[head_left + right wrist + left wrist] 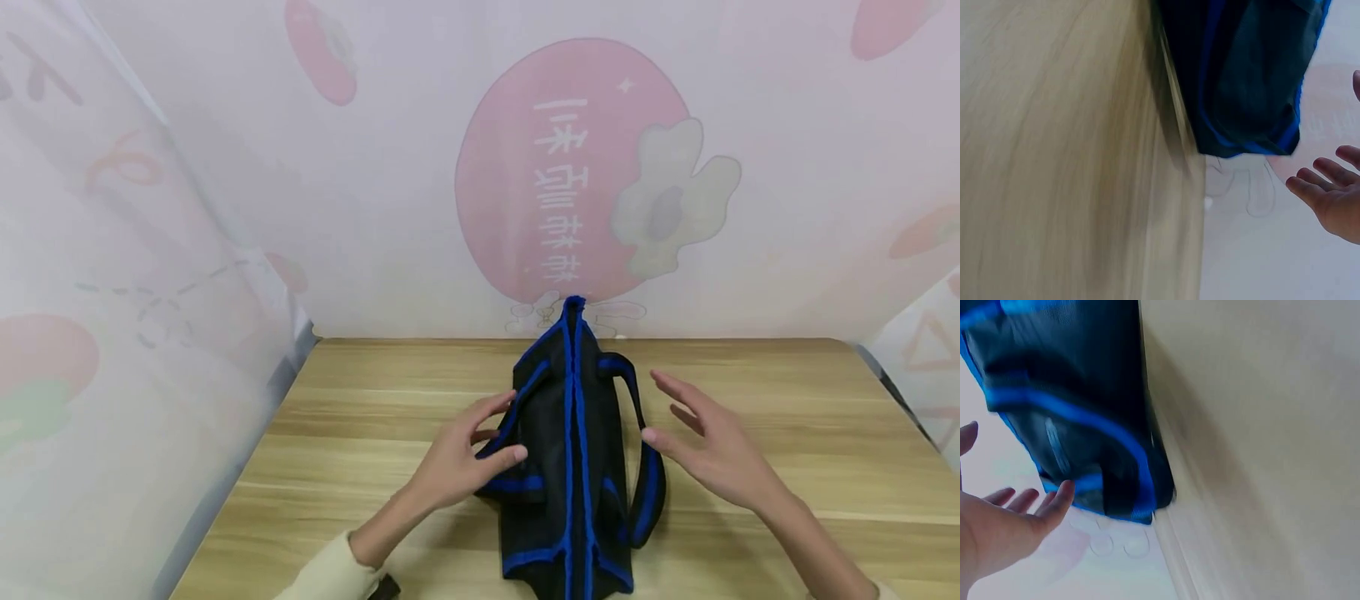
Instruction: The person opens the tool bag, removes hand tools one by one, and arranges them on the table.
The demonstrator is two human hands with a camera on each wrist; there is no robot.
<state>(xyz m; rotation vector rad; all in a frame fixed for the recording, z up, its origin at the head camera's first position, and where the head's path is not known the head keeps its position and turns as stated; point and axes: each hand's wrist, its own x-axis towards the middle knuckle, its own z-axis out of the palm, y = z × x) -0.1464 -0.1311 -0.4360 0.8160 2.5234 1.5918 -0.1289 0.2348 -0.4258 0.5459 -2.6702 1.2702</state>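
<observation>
On the surface (375, 417) is a black bag (546, 433); the left hand (459, 462) is at its nine o'clock, the right hand (720, 454) at three, both spread

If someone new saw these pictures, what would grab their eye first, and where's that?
Probably the black, blue-trimmed bag on the wood-grain table, low centre in the head view, between the left hand and right hand. Next, likely the big pink circle printed on the backdrop behind it, with a flower at its right edge.
</observation>
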